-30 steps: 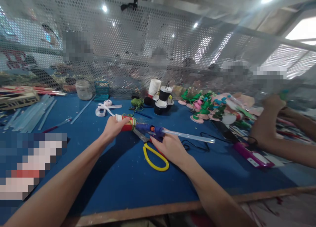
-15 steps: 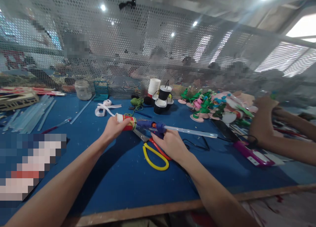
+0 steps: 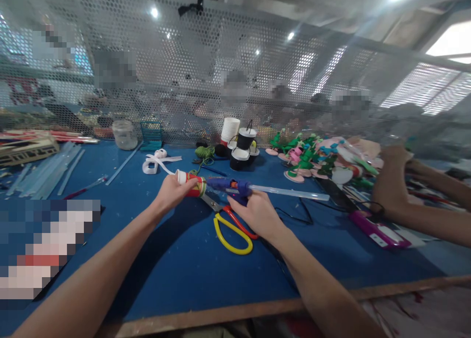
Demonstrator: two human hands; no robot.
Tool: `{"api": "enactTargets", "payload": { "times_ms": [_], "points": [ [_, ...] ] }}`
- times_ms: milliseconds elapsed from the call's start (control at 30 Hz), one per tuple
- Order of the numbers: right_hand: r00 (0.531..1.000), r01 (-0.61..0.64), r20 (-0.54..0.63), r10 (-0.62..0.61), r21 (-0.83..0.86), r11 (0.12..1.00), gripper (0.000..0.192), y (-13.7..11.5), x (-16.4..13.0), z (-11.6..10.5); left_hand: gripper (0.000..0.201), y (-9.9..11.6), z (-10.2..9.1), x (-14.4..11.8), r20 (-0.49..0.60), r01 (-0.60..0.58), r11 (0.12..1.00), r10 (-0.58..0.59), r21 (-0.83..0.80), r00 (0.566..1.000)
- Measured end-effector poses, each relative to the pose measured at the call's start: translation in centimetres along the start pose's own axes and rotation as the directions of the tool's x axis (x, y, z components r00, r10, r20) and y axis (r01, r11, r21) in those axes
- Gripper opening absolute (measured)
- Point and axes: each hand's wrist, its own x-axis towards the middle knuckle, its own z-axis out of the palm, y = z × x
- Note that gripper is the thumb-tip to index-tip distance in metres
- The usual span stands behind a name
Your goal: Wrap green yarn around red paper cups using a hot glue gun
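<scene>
Left hand: the left hand (image 3: 170, 191) is clamped around a small red-and-white paper cup (image 3: 191, 183) laid on its side just left of the frame's centre, its trimmed end turned toward the glue gun so the nozzle can meet it squarely.
Right hand: the right hand (image 3: 253, 213) is closed on the grip of a blue glue gun (image 3: 231, 186), held level with the nozzle pointing left, touching or almost touching the cup's end; which of the two cannot be told.
Glue stick: a clear glue stick (image 3: 294, 193) juts from the back of the gun toward the right of the frame, free of the desk.
Scissors: yellow-and-red scissors (image 3: 230, 227) lie on the blue desk (image 3: 176, 269) directly under the hands, within easy reach.
Co-worker: another person's forearm (image 3: 401, 191) rests at the right edge, beside a purple tool (image 3: 379, 232) and a heap of coloured craft pieces (image 3: 320, 161).
Background: black-and-white paper cups (image 3: 241, 149) stand at upper centre, near the perforated screen (image 3: 221, 73).
Change: compared with a second ago, the glue gun sits slightly higher and further right, the cup has edged right with it, and the red scissor handle now shows.
</scene>
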Motion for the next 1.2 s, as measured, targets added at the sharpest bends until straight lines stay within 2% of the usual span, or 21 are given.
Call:
{"api": "enactTargets", "payload": {
  "times_ms": [67, 167, 267, 333, 400, 467, 533, 600, 1033, 1200],
  "points": [
    [0.995, -0.095, 0.008, 0.095, 0.102, 0.99, 0.019, 0.0, 0.0, -0.1, 0.031, 0.0, -0.1, 0.1, -0.01, 0.036, 0.998, -0.036, 0.051, 0.999],
    [0.971, -0.238, 0.083, 0.225, 0.216, 0.947, 0.025, -0.1, 0.0, -0.1, 0.032, 0.0, -0.7, 0.3, -0.032, 0.109, 0.978, -0.105, 0.176, 0.994],
    [0.959, -0.28, 0.119, 0.257, 0.264, 0.923, 0.026, -0.2, 0.0, 0.0, 0.034, -0.2, -1.6, 0.5, -0.076, 0.161, 0.939, -0.145, 0.305, 0.987],
    [0.959, -0.281, 0.125, 0.256, 0.28, 0.918, 0.027, -0.3, 0.0, 0.0, 0.032, -0.2, -2.1, 0.5, -0.149, 0.154, 0.912, -0.104, 0.381, 0.983],
    [0.958, -0.283, 0.135, 0.254, 0.287, 0.915, 0.026, -0.5, 0.0, 0.1, 0.042, -0.3, -2.4, 0.6, -0.179, 0.071, 0.876, 0.019, 0.478, 0.984],
    [0.954, -0.295, 0.152, 0.26, 0.299, 0.908, 0.025, -0.6, 0.0, 0.1, 0.048, -0.5, -2.5, 0.6, -0.051, -0.075, 0.832, 0.123, 0.55, 0.991],
    [0.948, -0.31, 0.175, 0.266, 0.311, 0.898, 0.025, -0.6, 0.0, 0.2, 0.04, -0.7, -2.3, 0.6, 0.113, -0.169, 0.812, 0.127, 0.559, 0.985],
    [0.944, -0.319, 0.194, 0.269, 0.313, 0.895, 0.026, -0.6, -0.1, 0.4, 0.036, -0.8, -2.2, 0.7, 0.179, -0.186, 0.807, 0.101, 0.56, 0.979],
    [0.95, -0.294, 0.195, 0.245, 0.286, 0.912, 0.022, -0.6, -0.2, 0.8, 0.038, -0.6, -2.0, 0.5, 0.201, -0.217, 0.764, 0.116, 0.608, 0.973],
    [0.939, -0.326, 0.216, 0.27, 0.295, 0.898, 0.022, -0.5, -0.4, 1.0, 0.036, -0.6, -2.0, 0.5, 0.199, -0.219, 0.753, 0.118, 0.62, 0.973]
  ]
}}
